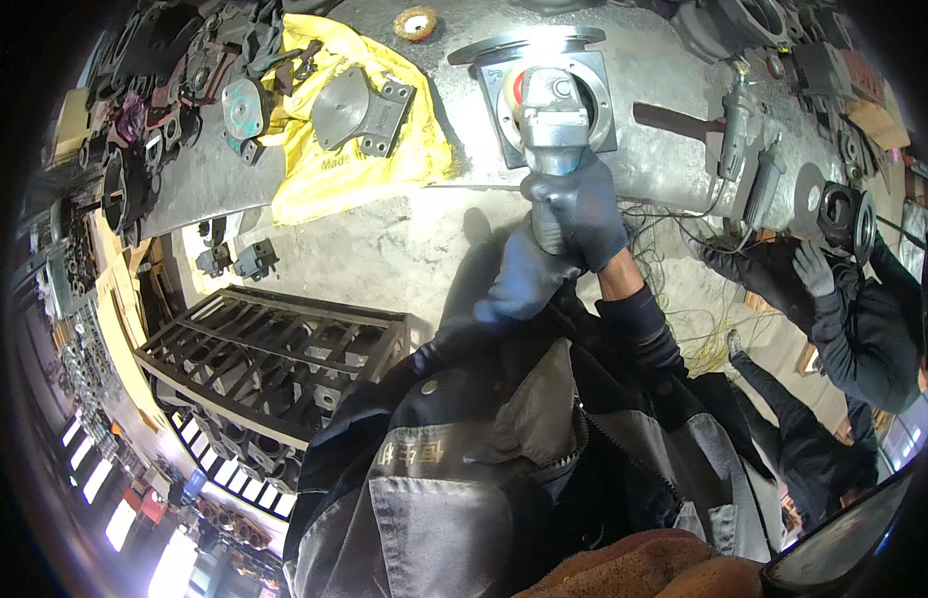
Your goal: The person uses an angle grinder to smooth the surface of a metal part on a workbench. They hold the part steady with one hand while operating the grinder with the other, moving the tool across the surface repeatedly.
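An angle grinder with a grey metal head is held in both my gloved hands. My right hand, in a dark blue glove, wraps round its body behind the head. Lower and to the left, my left hand closes round the rear of the grinder, partly smeared by motion. The grinder's head is over a square metal flange with a large round opening, which lies near the table's front edge. A bit of red shows beside the head. A round dark rim stands at the flange's far side under bright glare.
Left on the metal table lies a yellow sack bearing a grey metal bracket. A brush wheel sits farther back. Corded power tools lie right. A black metal rack stands lower left; a co-worker is at right.
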The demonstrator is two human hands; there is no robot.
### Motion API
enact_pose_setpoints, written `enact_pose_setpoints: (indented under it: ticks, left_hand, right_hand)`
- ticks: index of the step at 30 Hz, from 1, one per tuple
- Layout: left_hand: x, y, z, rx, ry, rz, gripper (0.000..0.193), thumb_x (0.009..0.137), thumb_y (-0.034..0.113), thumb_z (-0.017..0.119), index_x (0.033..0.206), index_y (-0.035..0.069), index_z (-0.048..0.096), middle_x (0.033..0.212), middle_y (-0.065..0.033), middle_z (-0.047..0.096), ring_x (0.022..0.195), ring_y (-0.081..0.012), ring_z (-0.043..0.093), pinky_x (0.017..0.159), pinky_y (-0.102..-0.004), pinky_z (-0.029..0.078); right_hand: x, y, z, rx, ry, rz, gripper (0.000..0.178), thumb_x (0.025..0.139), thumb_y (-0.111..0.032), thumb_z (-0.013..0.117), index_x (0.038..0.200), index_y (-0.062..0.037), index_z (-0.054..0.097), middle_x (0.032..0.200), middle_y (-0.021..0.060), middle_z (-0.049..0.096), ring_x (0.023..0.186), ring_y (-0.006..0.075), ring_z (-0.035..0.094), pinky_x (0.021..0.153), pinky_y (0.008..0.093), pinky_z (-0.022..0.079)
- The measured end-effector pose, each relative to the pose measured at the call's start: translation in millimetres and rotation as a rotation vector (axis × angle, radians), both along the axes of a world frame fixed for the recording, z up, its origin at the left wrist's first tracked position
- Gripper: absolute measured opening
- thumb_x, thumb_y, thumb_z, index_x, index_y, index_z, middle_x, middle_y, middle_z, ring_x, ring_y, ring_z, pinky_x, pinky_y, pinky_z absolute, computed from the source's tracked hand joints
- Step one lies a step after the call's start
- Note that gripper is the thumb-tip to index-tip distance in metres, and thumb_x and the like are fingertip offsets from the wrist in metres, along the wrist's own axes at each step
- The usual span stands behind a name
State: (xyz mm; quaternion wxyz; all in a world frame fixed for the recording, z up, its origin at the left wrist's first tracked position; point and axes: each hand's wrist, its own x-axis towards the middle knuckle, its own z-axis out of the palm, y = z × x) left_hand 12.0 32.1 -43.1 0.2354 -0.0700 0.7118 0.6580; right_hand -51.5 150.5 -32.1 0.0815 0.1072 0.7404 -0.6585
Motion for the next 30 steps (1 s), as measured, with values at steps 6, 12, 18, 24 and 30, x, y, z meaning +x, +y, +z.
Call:
enact_pose_setpoints:
  ticks: [6, 12, 18, 24, 30]
  left_hand:
    - [25.3, -25.3, -26.4, -0.148, -0.139, 0.035, 0.069, 0.061, 0.014, 0.091, 0.121, -0.001, 0.06, 0.108, -0.0137, 0.072, 0.103, -0.0222, 0.069, 0.089, -0.0372, 0.056]
    - [25.7, -27.0, -18.5, 0.059, -0.051, 0.155, 0.067, 0.061, 0.008, 0.088, 0.121, -0.001, 0.059, 0.104, -0.0109, 0.071, 0.097, -0.0213, 0.069, 0.086, -0.0358, 0.057]
    - [-3.6, 4.7, -1.6, 0.02, -0.042, -0.045, 0.049, 0.074, 0.003, 0.08, 0.119, 0.002, 0.06, 0.101, -0.0082, 0.071, 0.091, -0.0157, 0.067, 0.077, -0.0323, 0.056]
    - [11.3, 44.6, -20.6, 0.274, -0.079, -0.019, 0.051, 0.08, 0.003, 0.079, 0.125, 0.002, 0.056, 0.109, -0.0074, 0.068, 0.097, -0.0159, 0.065, 0.081, -0.0313, 0.056]
    - [45.1, 44.3, -46.0, 0.416, -0.234, 0.075, 0.061, 0.083, 0.0, 0.078, 0.137, 0.003, 0.05, 0.121, -0.0085, 0.064, 0.11, -0.0188, 0.064, 0.091, -0.0322, 0.057]
  right_hand:
    - [14.4, -28.7, -1.4, 0.143, -0.034, 0.01, 0.047, 0.071, -0.017, 0.085, 0.107, 0.0049, 0.064, 0.092, 0.0119, 0.07, 0.081, 0.0216, 0.066, 0.074, 0.0349, 0.054]
    - [19.2, -31.3, -0.2, 0.28, -0.015, 0.026, 0.062, 0.07, -0.036, 0.083, 0.106, 0.0095, 0.06, 0.095, 0.0267, 0.069, 0.084, 0.0351, 0.071, 0.077, 0.0423, 0.056]
    - [-0.9, 9.3, 8.1, 0.168, -0.129, -0.039, 0.034, 0.073, -0.012, 0.085, 0.095, 0.006, 0.067, 0.08, 0.008, 0.068, 0.066, 0.0145, 0.062, 0.064, 0.0327, 0.053]
    - [13.8, 41.6, -0.6, 0.072, -0.067, -0.183, 0.033, 0.073, -0.01, 0.08, 0.1, 0.0036, 0.067, 0.087, 0.0039, 0.069, 0.075, 0.0125, 0.061, 0.069, 0.0302, 0.053]
    - [44.0, 40.7, -16.2, 0.002, -0.138, -0.146, 0.063, 0.069, -0.027, 0.086, 0.113, 0.0109, 0.063, 0.098, 0.0177, 0.073, 0.086, 0.0212, 0.069, 0.075, 0.0348, 0.056]
